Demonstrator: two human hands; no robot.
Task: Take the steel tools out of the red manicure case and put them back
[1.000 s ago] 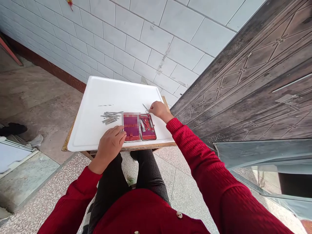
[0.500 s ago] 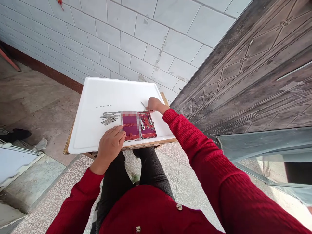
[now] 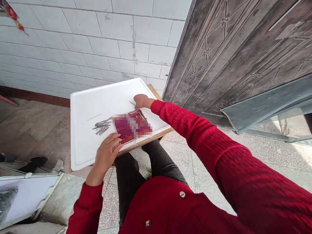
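A red and purple manicure case lies unfolded near the front edge of a white tray-like board; parts of it are blurred out. My left hand holds the case at its near left corner, fingers at its edge. Beyond the case's right half, my right hand is closed around small scissors. Only their thin pointed end shows, sticking out to the left; the fingers hide the rest. To the left of the case lies a loose heap of metal tools.
Farther left on the board is a row of small dark marks. The board rests on a wooden table against a white tiled wall. A carved dark door panel stands close on the right.
The view has swung to the right, so the board appears turned and farther left. Both hands keep about the same places at the case, and the right hand still holds the scissors.
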